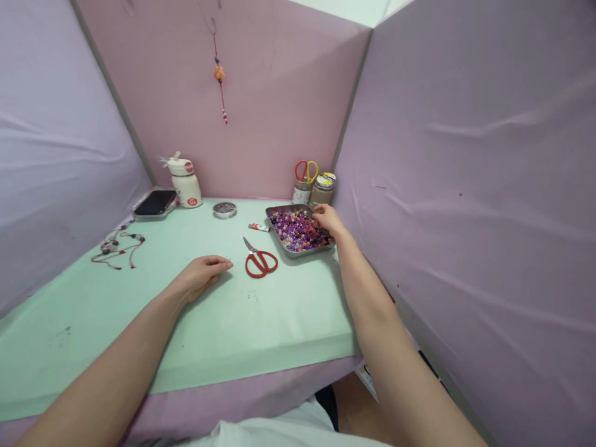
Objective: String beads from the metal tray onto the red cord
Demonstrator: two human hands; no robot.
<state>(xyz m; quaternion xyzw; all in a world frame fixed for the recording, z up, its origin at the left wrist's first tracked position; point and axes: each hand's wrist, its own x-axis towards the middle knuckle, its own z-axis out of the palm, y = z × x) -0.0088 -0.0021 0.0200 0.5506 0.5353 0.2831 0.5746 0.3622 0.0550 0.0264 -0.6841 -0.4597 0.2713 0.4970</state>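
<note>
My left hand [203, 275] hovers low over the green tabletop, thumb and forefinger pinched together. Whatever sits between those fingertips is too small to make out. Just right of it lie scissors [261, 263] with red handles, blades slightly parted and pointing away from me. My right hand [328, 221] is at the right side of a metal tray [305, 253], its fingers bent together over the contents. Purple, orange, white and dark beads [298, 233] fill this tray. Anything in the right fingertips is too small to tell.
Behind the tray stand a cup [302, 194] holding red and yellow scissors and a lidded jar [323, 191]. A small tube [259, 228], a round spool case [225, 210], a white bottle [186, 185], a phone [156, 203] and beaded cords [114, 247] lie farther left. Fabric walls enclose the table.
</note>
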